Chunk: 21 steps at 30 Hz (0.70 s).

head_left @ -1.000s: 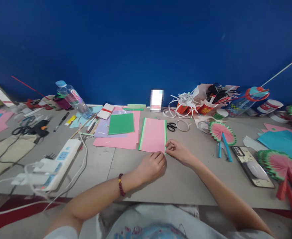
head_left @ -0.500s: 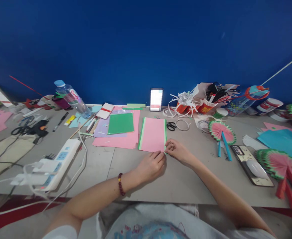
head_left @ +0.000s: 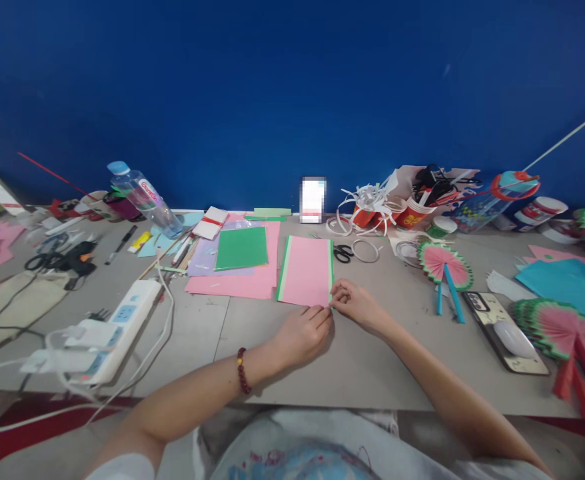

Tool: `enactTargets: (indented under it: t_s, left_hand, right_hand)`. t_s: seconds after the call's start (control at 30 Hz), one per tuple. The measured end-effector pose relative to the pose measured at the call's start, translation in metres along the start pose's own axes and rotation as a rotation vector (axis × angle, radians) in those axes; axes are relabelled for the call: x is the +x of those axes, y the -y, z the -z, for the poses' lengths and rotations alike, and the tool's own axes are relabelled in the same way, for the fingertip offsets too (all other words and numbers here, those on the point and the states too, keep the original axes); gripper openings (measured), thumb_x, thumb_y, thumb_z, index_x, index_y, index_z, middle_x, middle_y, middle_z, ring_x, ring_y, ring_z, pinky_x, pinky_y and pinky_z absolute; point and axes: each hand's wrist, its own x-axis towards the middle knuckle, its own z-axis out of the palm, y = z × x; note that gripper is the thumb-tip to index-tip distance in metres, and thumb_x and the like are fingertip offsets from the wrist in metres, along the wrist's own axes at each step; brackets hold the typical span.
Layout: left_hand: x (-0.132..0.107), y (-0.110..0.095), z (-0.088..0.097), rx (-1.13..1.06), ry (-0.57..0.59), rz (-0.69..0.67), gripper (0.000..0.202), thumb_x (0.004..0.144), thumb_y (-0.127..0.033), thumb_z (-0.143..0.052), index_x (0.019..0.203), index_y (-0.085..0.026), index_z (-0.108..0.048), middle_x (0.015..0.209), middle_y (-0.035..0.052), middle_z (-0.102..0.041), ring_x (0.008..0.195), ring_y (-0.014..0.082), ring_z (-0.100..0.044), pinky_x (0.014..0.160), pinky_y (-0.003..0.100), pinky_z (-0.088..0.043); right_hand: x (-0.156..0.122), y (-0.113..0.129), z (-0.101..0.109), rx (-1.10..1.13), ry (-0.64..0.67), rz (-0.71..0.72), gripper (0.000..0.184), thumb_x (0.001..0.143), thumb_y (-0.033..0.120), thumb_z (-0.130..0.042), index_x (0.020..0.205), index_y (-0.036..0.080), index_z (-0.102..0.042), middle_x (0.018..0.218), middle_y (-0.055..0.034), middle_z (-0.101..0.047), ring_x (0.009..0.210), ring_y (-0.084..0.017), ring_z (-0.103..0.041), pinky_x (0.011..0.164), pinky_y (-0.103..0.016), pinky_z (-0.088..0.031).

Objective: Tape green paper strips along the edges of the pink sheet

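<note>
A pink sheet of paper (head_left: 305,270) with green and pale-green strips along its two long sides lies flat before me. My right hand (head_left: 356,304) has its fingers pinched together at the sheet's lower right corner. At that same corner, from below, my left hand (head_left: 305,335) rests on the table with its fingers curled together at the near edge. The fingers partly hide the corner, so the exact hold there is hard to see. Black-handled scissors (head_left: 343,253) lie just beyond my right hand, beside the sheet.
Left of the sheet, a green paper pack (head_left: 242,248) lies on pink and lilac sheets. A power strip (head_left: 125,327), a water bottle (head_left: 147,197) and a glue gun (head_left: 75,260) are further left. On the right are pleated watermelon fans (head_left: 445,265), a phone (head_left: 492,333) and a mouse (head_left: 514,338).
My hands and the pink sheet stay almost still. At the far left edge, another person's hand and the pink and blue paper there have shifted slightly.
</note>
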Motion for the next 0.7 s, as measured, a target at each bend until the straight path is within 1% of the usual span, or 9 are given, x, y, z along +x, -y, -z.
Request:
enactTargets:
  t_s: [0.13, 0.23, 0.3, 0.37, 0.43, 0.5, 0.6, 0.7]
  left_hand:
    - [0.0, 0.0, -0.001, 0.012, 0.046, -0.007, 0.031, 0.088, -0.015, -0.042, 0.116, -0.009, -0.053, 0.11, 0.0158, -0.062, 0.103, 0.0243, -0.056, 0.083, 0.038, -0.048]
    - [-0.001, -0.001, 0.0, 0.005, 0.071, -0.004, 0.032, 0.086, -0.013, -0.044, 0.116, -0.009, -0.052, 0.111, 0.0154, -0.061, 0.103, 0.025, -0.056, 0.084, 0.038, -0.048]
    - [0.0, -0.001, 0.002, -0.001, 0.083, -0.003, 0.032, 0.085, -0.012, -0.044, 0.117, -0.009, -0.051, 0.113, 0.0148, -0.06, 0.103, 0.0252, -0.056, 0.084, 0.038, -0.047]
    - [0.0, -0.001, 0.003, -0.008, 0.084, 0.001, 0.033, 0.085, -0.012, -0.045, 0.117, -0.008, -0.051, 0.116, 0.0145, -0.06, 0.104, 0.0251, -0.055, 0.084, 0.037, -0.047]
    - [0.0, -0.001, 0.004, -0.012, 0.073, 0.001, 0.032, 0.086, -0.013, -0.045, 0.118, -0.008, -0.05, 0.117, 0.0144, -0.059, 0.104, 0.0248, -0.055, 0.084, 0.037, -0.047]
    - [0.0, -0.001, 0.003, -0.009, 0.06, -0.004, 0.033, 0.086, -0.013, -0.046, 0.118, -0.008, -0.051, 0.117, 0.0147, -0.06, 0.104, 0.0246, -0.055, 0.085, 0.037, -0.047]
    - [-0.001, 0.0, 0.001, 0.004, 0.048, -0.008, 0.035, 0.085, -0.013, -0.048, 0.119, -0.006, -0.051, 0.115, 0.0158, -0.061, 0.105, 0.0255, -0.056, 0.085, 0.038, -0.047]
    - [0.0, 0.001, -0.002, 0.03, 0.047, -0.011, 0.038, 0.083, -0.012, -0.05, 0.12, -0.003, -0.05, 0.113, 0.0169, -0.062, 0.106, 0.0274, -0.055, 0.087, 0.04, -0.046]
  right_hand:
    - [-0.002, 0.003, 0.001, -0.017, -0.014, -0.001, 0.02, 0.068, 0.029, -0.062, 0.083, 0.021, -0.051, 0.06, 0.0042, -0.058, 0.054, -0.011, -0.05, 0.052, -0.023, -0.039]
    - [-0.004, 0.009, 0.003, 0.008, -0.01, -0.048, 0.019, 0.072, 0.035, -0.06, 0.083, 0.022, -0.053, 0.061, 0.0038, -0.057, 0.048, -0.011, -0.047, 0.043, -0.021, -0.035]
    - [-0.003, 0.011, 0.006, -0.016, -0.06, -0.059, 0.018, 0.075, 0.037, -0.056, 0.082, 0.022, -0.054, 0.062, 0.0029, -0.056, 0.047, -0.011, -0.046, 0.04, -0.021, -0.034]
    - [-0.002, 0.012, 0.01, -0.076, -0.159, -0.023, 0.016, 0.075, 0.037, -0.055, 0.08, 0.021, -0.055, 0.065, 0.0012, -0.057, 0.052, -0.012, -0.051, 0.044, -0.023, -0.039]
    - [0.0, 0.012, 0.013, -0.139, -0.22, 0.026, 0.014, 0.075, 0.034, -0.056, 0.078, 0.021, -0.056, 0.067, -0.0003, -0.059, 0.06, -0.014, -0.055, 0.054, -0.025, -0.043]
    - [0.001, 0.011, 0.015, -0.193, -0.209, 0.053, 0.014, 0.075, 0.034, -0.057, 0.079, 0.021, -0.058, 0.068, -0.0006, -0.06, 0.063, -0.015, -0.055, 0.06, -0.027, -0.044]
    - [-0.001, 0.012, 0.014, -0.288, -0.154, 0.085, 0.017, 0.073, 0.035, -0.064, 0.083, 0.021, -0.06, 0.073, -0.0007, -0.062, 0.063, -0.015, -0.052, 0.063, -0.028, -0.042]
    - [-0.004, 0.015, 0.011, -0.378, -0.121, 0.139, 0.025, 0.066, 0.033, -0.072, 0.086, 0.022, -0.06, 0.084, -0.0016, -0.064, 0.07, -0.016, -0.053, 0.065, -0.028, -0.041]
